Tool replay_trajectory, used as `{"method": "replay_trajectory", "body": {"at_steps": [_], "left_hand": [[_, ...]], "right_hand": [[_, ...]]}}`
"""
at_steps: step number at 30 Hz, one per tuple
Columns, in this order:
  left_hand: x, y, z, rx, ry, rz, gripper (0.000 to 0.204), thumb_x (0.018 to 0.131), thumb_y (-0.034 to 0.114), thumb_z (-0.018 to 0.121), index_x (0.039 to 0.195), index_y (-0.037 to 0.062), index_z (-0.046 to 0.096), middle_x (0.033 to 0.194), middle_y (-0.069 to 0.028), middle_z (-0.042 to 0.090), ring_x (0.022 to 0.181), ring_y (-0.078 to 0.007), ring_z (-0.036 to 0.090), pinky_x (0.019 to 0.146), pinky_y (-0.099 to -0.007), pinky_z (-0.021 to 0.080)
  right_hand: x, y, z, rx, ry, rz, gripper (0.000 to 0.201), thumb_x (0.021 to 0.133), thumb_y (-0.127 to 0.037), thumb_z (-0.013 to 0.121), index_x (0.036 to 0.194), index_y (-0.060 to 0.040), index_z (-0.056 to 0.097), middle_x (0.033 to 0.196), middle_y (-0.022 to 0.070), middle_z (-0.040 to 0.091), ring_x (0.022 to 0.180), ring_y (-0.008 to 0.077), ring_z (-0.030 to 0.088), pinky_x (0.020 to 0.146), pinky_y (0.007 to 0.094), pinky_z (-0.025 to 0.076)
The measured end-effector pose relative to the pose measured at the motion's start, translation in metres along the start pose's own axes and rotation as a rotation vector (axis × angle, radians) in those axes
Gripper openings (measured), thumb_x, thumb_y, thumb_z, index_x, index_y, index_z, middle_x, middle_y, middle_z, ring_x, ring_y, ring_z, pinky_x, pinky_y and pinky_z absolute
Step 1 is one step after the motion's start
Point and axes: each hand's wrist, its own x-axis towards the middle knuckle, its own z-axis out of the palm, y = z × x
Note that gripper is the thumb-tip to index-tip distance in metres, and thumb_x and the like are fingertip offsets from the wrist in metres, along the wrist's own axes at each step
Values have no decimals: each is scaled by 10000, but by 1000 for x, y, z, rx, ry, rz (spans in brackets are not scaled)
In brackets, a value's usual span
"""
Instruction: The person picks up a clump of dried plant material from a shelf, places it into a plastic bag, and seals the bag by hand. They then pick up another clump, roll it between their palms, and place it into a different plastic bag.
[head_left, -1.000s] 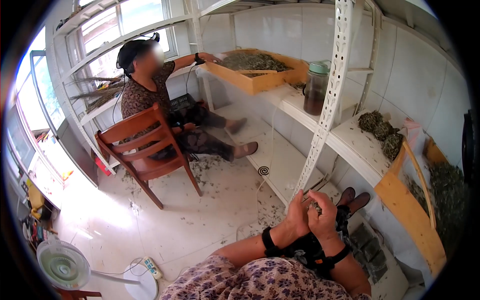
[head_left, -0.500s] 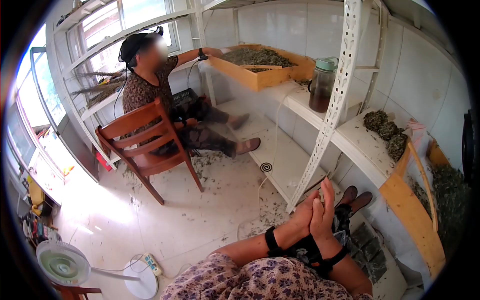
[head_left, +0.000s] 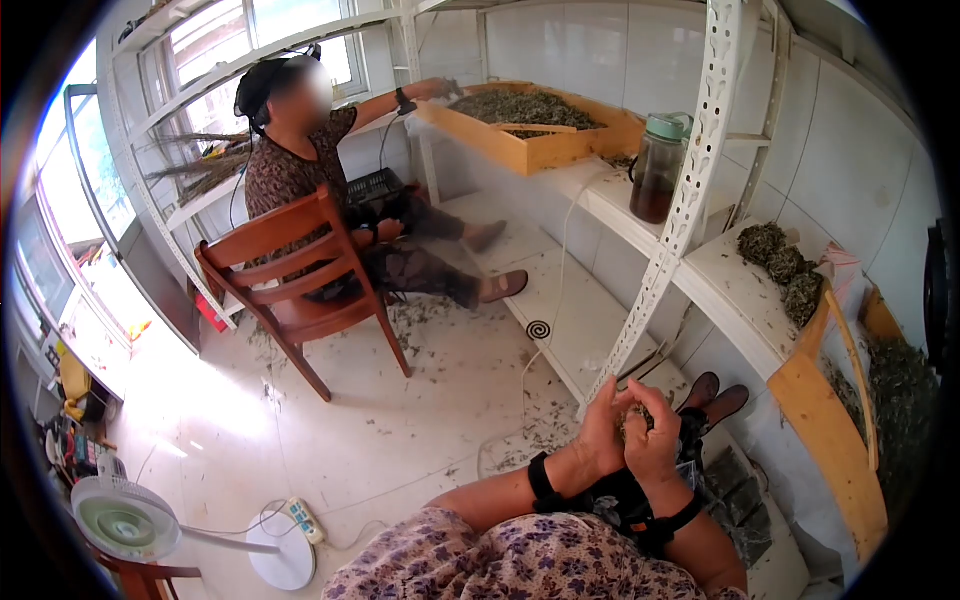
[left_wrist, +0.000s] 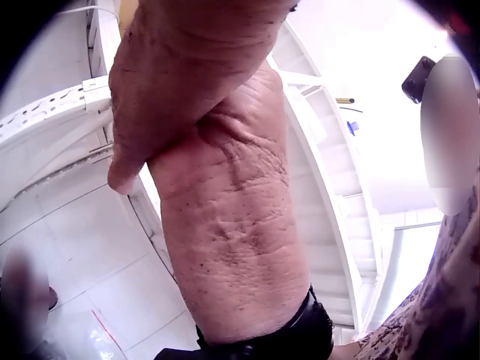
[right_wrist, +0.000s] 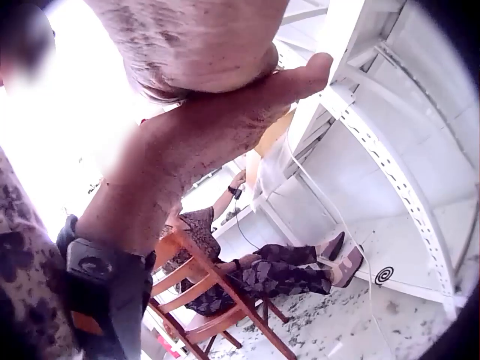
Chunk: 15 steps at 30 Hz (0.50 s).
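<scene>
In the head view my left hand [head_left: 598, 435] and right hand [head_left: 654, 452] are cupped against each other above my lap. Their fingers curl round a small clump of dried leaves [head_left: 638, 412], of which only a bit shows between them. The left wrist view has my left wrist [left_wrist: 232, 232] with the hands overlapping above it, and the clump is hidden there. From the right wrist my right hand [right_wrist: 202, 142] lies under the other one, palm to palm. Several rolled balls of dried leaves [head_left: 782, 268] sit on the shelf to the right.
A wooden tray of leaves [head_left: 868, 500] stands at my right. Another wooden tray [head_left: 520, 155] is on the shelf ahead, beside a lidded jar [head_left: 657, 170]. A person [head_left: 300, 180] sits on a wooden chair [head_left: 285, 265], one hand at that tray. A fan [head_left: 125, 515] stands left.
My hands pressed flatter together with fingers extended half a second ago; now the fingers are curled again and the clump shows between them. The seated person's hand has lifted slightly at the tray.
</scene>
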Motion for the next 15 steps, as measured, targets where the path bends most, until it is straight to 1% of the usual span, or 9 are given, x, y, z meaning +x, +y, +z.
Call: {"method": "replay_trajectory", "body": {"at_steps": [3,6,9,12,15], "left_hand": [[13,-7,-14,32,-107,2,443,942,408,329,1116,43,510,1101,-90,533,976,-198,542,861,-322,442],[34,-19,-38,63,-209,7,386,947,363,356,1091,46,523,1094,-82,538,952,-175,551,826,-297,461],[51,-28,-55,-7,-293,-61,273,945,266,390,1065,63,527,1083,-62,546,928,-139,555,771,-246,475],[49,-28,-50,-17,-237,-23,276,946,222,376,1142,68,496,1084,-60,545,936,-141,552,784,-239,470],[52,-26,-49,-50,-393,86,275,953,221,405,1166,62,478,1029,-38,554,943,-134,554,794,-249,481]], "right_hand": [[6,2,3,-168,-91,-255,335,783,47,415,1077,-20,560,1078,148,583,1004,305,538,843,386,436],[5,3,2,-315,-124,-245,324,835,-41,404,1132,-22,533,1216,156,516,1184,357,407,960,443,332],[6,-1,4,-265,-118,-209,336,866,-99,398,1173,-18,505,1263,169,473,1283,362,284,1024,455,234],[3,9,10,-283,-11,-159,342,863,-74,393,1181,-10,500,1268,168,468,1272,366,310,1025,451,238],[2,13,12,-240,44,-166,336,863,-56,379,1171,-6,504,1285,169,451,1252,363,346,1029,447,245]]}}
